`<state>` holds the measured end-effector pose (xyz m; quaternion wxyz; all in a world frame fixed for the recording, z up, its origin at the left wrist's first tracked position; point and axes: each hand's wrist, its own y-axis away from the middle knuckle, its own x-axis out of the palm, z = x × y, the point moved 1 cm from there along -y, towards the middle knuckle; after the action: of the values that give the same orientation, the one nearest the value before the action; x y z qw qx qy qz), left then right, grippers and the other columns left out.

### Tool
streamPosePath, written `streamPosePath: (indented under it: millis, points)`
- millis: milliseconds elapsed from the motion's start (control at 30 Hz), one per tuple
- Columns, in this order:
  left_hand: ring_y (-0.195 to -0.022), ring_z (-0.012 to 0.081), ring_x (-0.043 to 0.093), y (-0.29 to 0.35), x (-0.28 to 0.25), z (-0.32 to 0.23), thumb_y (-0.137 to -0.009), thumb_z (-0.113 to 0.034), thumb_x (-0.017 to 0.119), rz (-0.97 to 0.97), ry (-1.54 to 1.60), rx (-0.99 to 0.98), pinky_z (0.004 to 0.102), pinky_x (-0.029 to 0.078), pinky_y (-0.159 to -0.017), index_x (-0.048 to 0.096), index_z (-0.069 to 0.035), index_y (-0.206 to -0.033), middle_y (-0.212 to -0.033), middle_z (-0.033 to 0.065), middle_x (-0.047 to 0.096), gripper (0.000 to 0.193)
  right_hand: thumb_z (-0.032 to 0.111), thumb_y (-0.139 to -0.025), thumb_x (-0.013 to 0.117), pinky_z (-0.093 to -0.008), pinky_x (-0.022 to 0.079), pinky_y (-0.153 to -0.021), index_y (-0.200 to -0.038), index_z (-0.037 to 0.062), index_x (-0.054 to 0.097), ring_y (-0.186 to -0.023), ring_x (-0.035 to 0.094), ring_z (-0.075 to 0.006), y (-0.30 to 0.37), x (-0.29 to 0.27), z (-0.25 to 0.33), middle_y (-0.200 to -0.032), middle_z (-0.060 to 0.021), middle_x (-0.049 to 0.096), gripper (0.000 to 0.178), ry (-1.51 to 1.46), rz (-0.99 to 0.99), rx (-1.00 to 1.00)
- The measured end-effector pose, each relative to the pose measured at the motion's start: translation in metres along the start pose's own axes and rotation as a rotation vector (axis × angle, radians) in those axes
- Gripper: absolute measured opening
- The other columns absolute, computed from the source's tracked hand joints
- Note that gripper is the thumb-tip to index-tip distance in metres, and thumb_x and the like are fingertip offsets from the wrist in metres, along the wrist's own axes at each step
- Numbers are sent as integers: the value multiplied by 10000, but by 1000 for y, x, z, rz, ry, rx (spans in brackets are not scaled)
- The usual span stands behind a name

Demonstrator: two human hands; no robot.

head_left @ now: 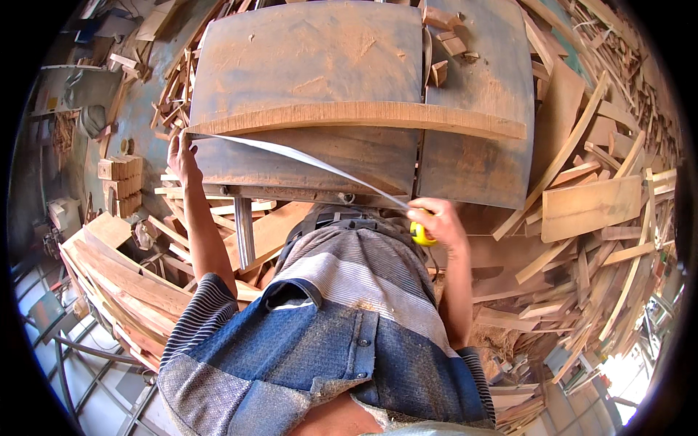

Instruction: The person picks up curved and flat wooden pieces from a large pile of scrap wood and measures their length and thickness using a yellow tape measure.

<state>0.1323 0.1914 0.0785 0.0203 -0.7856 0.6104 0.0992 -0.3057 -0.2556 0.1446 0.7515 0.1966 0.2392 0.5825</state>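
Holding one yellow tape measure (422,233), the right hand (439,224) curls just past the near edge of the bench (313,54). The left hand (185,156) pinches the end of its one pale strip (291,152) by the left edge. One long plank (349,115) lies across the bench's middle, from the left edge almost to the right. Three small wood blocks (452,44) sit near the far edge, toward the right corner.

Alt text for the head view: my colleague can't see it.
A tape blade runs from the left hand, at the left end of a wooden board, to its yellow case in the right hand. The board crosses a dusty grey table, with loose wood around it.
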Motion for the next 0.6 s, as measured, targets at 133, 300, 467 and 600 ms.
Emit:
streamPosePath:
  millis: [133,300,467,600]
  points:
    - [-1023,206,634,5,11,-18,-1029,-541,498,-65,142,-162,401,515,-902,624,-90,-1306,-1149,79,689,544,257,-872,720,-287,535,-776,-1021,-22,758,-841,686,-130,-14,27,6,-897,-80,760,319,-83,67,-108]
    - [-1295,279,533,-11,12,-27,-966,-786,288,-33,259,-470,494,445,-1044,472,-88,-1491,-1394,98,589,892,172,-871,726,-256,515,-749,-1052,-30,750,-819,651,-99,-6,7,19,-901,-48,746,272,-119,187,-111]
    - [-1209,251,568,-7,23,-19,-893,-572,682,105,-140,-425,459,481,-986,546,-185,-1442,-1372,48,578,686,173,-868,720,-273,518,-787,-1029,-15,768,-849,657,-108,21,-13,-1,-894,-52,751,252,-137,311,88]
    - [-960,188,629,-8,23,-16,-872,-427,738,99,-117,-337,369,562,-832,650,-128,-1290,-1135,79,642,522,199,-893,700,-257,492,-706,-981,-11,779,-781,637,-93,41,-21,-31,-817,-19,716,241,-149,243,114]
